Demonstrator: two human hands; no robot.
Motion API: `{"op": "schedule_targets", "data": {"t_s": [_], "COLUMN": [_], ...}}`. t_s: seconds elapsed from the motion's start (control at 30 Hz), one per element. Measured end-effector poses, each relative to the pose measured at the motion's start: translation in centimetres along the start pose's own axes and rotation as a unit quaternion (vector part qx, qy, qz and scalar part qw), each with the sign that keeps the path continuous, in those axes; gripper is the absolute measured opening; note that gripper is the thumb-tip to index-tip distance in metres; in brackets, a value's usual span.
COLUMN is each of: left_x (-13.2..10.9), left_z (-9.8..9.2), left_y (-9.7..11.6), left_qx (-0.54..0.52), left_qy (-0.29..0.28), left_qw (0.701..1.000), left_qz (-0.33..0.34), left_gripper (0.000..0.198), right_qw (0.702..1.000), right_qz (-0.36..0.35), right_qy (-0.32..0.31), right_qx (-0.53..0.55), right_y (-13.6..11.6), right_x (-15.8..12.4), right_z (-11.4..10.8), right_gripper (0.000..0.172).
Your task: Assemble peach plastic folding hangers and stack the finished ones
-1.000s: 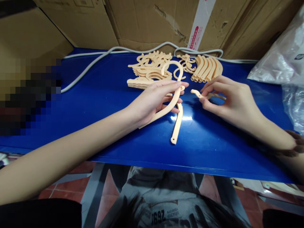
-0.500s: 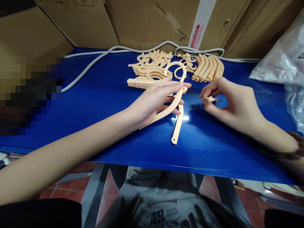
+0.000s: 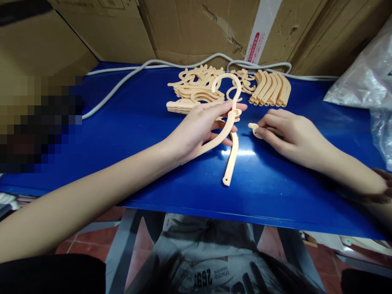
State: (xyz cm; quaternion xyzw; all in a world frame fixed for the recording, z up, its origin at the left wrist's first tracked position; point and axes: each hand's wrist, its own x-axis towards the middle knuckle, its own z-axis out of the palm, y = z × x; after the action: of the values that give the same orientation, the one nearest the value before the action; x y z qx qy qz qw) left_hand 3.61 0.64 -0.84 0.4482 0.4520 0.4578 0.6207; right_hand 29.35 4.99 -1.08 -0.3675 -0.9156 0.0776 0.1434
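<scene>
My left hand (image 3: 202, 124) is closed around a beige plastic folding hanger (image 3: 227, 130), its curved hook upright above my fingers. One hanger arm (image 3: 232, 161) with a small hole at its end slants down toward the table edge; the other runs along my palm, its end partly hidden. Between thumb and fingers, my right hand (image 3: 286, 132) pinches a small curved beige plastic piece (image 3: 253, 128), to the right of the hanger and apart from it. My fingers cover part of that piece.
On the blue table (image 3: 171, 183) lie stacked beige hanger arms (image 3: 180, 107), a pile of hooks (image 3: 199, 75) and a row of curved arms (image 3: 271, 89). A white cable (image 3: 122, 79) runs behind them. Cardboard boxes (image 3: 196, 28) stand at the back, a plastic bag (image 3: 361, 77) at right.
My right hand has turned and lowered slightly, so the small piece now points out toward the hanger. My left hand holds the hanger almost as before.
</scene>
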Motion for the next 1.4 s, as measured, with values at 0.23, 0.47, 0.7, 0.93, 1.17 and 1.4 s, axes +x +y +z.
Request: {"op": "schedule_targets", "data": {"t_s": [0.23, 0.47, 0.7, 0.93, 1.17, 1.4], "left_x": [0.0, 0.2, 0.0, 0.0, 0.1, -0.2], "left_z": [0.0, 0.0, 0.1, 0.4, 0.5, 0.6], "left_y": [0.2, 0.2, 0.1, 0.3, 0.4, 0.7], "left_qx": [0.008, 0.007, -0.012, 0.018, 0.039, 0.078], "left_qy": [0.020, 0.039, 0.012, -0.013, -0.026, -0.042], "left_qw": [0.999, 0.998, 0.999, 1.000, 0.999, 0.996], "left_qz": [0.032, 0.049, 0.038, 0.018, 0.012, 0.030], "left_gripper": [0.029, 0.028, 0.026, 0.018, 0.019, 0.024], "right_qw": [0.998, 0.984, 0.990, 0.991, 0.995, 0.997], "right_qz": [-0.058, -0.164, -0.134, -0.122, -0.028, 0.021], "right_qy": [0.019, -0.022, -0.003, -0.038, -0.028, -0.076], "right_qx": [-0.030, 0.072, -0.041, -0.028, 0.087, 0.012], "right_y": [-1.6, -2.8, -2.8, -3.2, -3.3, -4.0], "right_x": [0.0, -0.4, -0.8, -0.8, -0.6, -1.2], "right_z": [0.3, 0.1, -0.3, -0.3, -0.1, -0.5], "right_gripper": [0.047, 0.034, 0.033, 0.024, 0.023, 0.049]}}
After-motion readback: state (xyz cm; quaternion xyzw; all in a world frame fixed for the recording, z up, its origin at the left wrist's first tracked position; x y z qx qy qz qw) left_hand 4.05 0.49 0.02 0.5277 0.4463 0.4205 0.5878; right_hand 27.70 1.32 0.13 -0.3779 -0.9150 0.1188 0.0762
